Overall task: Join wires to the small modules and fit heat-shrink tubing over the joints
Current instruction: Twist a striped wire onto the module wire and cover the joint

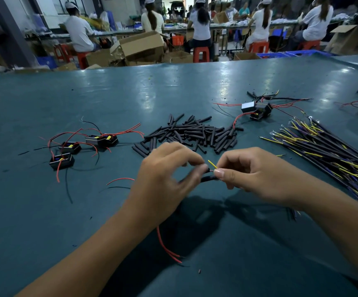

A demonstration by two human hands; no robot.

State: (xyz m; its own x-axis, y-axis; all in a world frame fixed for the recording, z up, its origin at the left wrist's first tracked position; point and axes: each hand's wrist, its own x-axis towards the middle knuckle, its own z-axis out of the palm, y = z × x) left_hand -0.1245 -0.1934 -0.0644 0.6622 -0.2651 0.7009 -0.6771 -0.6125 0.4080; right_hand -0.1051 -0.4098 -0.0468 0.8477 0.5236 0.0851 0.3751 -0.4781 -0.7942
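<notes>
My left hand [165, 179] and my right hand [257, 174] meet above the green table [45, 211], fingertips almost touching. The left pinches a piece of black heat-shrink tubing [208, 179]; a module seems hidden in its palm, and red wires [165, 247] hang below it. The right pinches a thin yellow wire [212, 163] whose end pokes up between the hands. Just behind lies a heap of black tubing pieces [191, 133]. Three black modules with red wires [75, 146] sit at the left.
A bundle of black cables with yellow and purple wires [323, 146] fans out at the right. Wired modules [257, 110] lie beyond the tubing heap, more at the far right edge. Seated people, cardboard boxes and stools fill the background.
</notes>
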